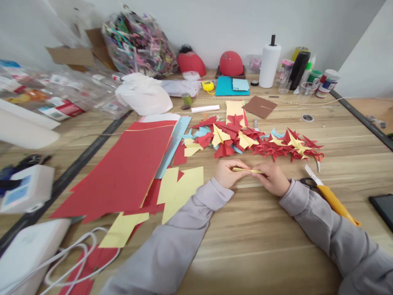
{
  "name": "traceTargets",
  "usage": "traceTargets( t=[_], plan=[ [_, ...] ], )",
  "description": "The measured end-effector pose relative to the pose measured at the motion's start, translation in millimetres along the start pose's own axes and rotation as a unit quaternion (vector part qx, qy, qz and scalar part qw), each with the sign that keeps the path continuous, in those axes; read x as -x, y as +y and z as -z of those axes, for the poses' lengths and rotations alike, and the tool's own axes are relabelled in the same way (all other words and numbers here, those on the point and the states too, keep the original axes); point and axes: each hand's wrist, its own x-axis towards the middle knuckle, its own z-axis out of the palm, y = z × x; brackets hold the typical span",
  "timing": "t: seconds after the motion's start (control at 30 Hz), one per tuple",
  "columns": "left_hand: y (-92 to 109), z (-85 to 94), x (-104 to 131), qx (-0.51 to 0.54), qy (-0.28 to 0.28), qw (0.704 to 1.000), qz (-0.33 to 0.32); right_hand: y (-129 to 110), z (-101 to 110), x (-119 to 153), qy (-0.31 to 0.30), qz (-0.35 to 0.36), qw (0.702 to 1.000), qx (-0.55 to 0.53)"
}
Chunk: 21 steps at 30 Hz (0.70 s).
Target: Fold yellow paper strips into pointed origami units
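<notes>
A narrow folded piece of yellow paper (245, 169) is held between both hands above the wooden table (245, 250). My left hand (229, 173) pinches its left part, and my right hand (272, 178) closes on its right end. Just beyond the hands lies a pile of folded red, yellow and blue paper pieces (235, 133), with more folded star-like pieces (287, 145) to its right. Flat yellow sheets (184, 192) rest left of my left hand, beside large red sheets (123, 168) with light blue ones (176, 141) partly under them.
Right of my right forearm lie a yellow-handled cutter (336, 205) and orange-handled scissors (319, 157). A phone (383, 209) sits at the right edge. White cables (82, 246) loop at lower left. Bottles, jars and a white cylinder (269, 65) stand at the back.
</notes>
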Motion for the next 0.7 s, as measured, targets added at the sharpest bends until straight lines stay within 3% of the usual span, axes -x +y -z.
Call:
traceTargets(
  t=[0.2, 0.47, 0.7],
  plan=[
    [0.9, -0.8, 2.4, -0.012, 0.006, 0.999, 0.051, -2.6, 0.3, 0.7, -0.025, -0.004, 0.999, 0.028],
    [-2.0, 1.6, 0.6, 0.099, -0.039, 0.991, 0.077, -5.3, 1.9, 0.7, -0.015, -0.012, 1.000, -0.009],
    [-1.6, 0.3, 0.9, 0.097, -0.024, 0.990, 0.095, -6.7, 1.9, 0.0, -0.011, -0.012, 1.000, -0.012]
  ],
)
